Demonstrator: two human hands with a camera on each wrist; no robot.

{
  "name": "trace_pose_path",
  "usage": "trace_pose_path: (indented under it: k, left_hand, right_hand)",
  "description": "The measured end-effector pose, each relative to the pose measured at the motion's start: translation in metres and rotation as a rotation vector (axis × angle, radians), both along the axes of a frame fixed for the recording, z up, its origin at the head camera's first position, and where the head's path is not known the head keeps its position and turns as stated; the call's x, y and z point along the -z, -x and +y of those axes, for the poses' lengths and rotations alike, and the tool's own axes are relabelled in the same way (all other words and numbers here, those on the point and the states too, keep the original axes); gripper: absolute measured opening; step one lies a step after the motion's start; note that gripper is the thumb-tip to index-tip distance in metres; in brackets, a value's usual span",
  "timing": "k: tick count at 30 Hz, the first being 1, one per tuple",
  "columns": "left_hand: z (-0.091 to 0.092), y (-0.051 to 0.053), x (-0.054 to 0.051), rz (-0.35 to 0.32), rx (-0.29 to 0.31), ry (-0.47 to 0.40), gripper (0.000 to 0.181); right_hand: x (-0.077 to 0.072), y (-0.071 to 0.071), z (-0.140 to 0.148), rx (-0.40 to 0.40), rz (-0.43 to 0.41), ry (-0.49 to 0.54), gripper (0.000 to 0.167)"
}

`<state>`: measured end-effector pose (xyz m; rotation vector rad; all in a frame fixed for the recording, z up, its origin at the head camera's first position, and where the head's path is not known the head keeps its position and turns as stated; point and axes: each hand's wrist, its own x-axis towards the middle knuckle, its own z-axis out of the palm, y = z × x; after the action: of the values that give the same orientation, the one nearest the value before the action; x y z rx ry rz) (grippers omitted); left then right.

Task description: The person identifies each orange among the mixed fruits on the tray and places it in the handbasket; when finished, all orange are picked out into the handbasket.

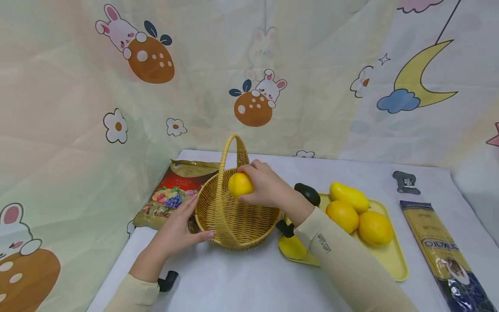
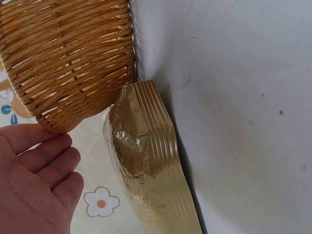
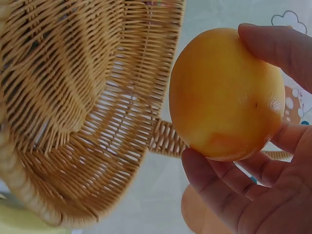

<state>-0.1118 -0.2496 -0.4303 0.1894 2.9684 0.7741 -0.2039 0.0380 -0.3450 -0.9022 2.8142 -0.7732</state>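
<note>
A round yellow-orange fruit [image 1: 240, 185] is held between the thumb and fingers of my right hand [image 1: 264, 184], over the wicker basket [image 1: 249, 221] beside its tall handle. The right wrist view shows the fruit [image 3: 226, 95] smooth and glossy, with a darker orange patch low down; the woven basket wall [image 3: 112, 141] is next to it. My left hand [image 1: 175, 227] touches the basket's left side, thumb extended toward the near rim. In the left wrist view, fairly straight fingers [image 2: 51, 158] meet the rim from outside; the thumb is out of that view.
Left of the basket lies a red and gold candy bag [image 1: 171, 197]. A yellow tray [image 1: 397, 264] at the right bears several yellow fruits [image 1: 375, 228] and a dark oval item [image 1: 308, 193]. Farther right are a long gold-blue packet [image 1: 442, 249] and a small grey item [image 1: 406, 182].
</note>
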Motion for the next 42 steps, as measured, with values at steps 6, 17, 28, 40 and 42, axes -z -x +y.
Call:
trace_pose_path:
  k: [6, 17, 28, 40, 42]
  left_hand:
    - [-0.002, 0.000, 0.000, 0.002, -0.002, 0.003, 0.128]
    - [0.000, 0.002, 0.001, -0.002, -0.001, -0.008, 0.126]
    - [0.001, 0.003, 0.000, -0.013, -0.012, -0.008, 0.126]
    - [0.001, 0.001, 0.003, -0.018, -0.025, -0.017, 0.129]
    - [0.001, 0.002, 0.003, -0.013, -0.025, -0.022, 0.128]
  right_hand:
    - [0.005, 0.007, -0.013, -0.028, -0.001, -0.012, 0.075]
    - [0.013, 0.014, -0.031, -0.060, -0.015, -0.097, 0.073]
    - [0.024, 0.023, -0.046, -0.109, -0.020, -0.142, 0.072]
    - [0.037, 0.027, -0.062, -0.184, 0.027, -0.231, 0.057]
    - [0.041, 0.027, -0.064, -0.200, 0.025, -0.239, 0.052]
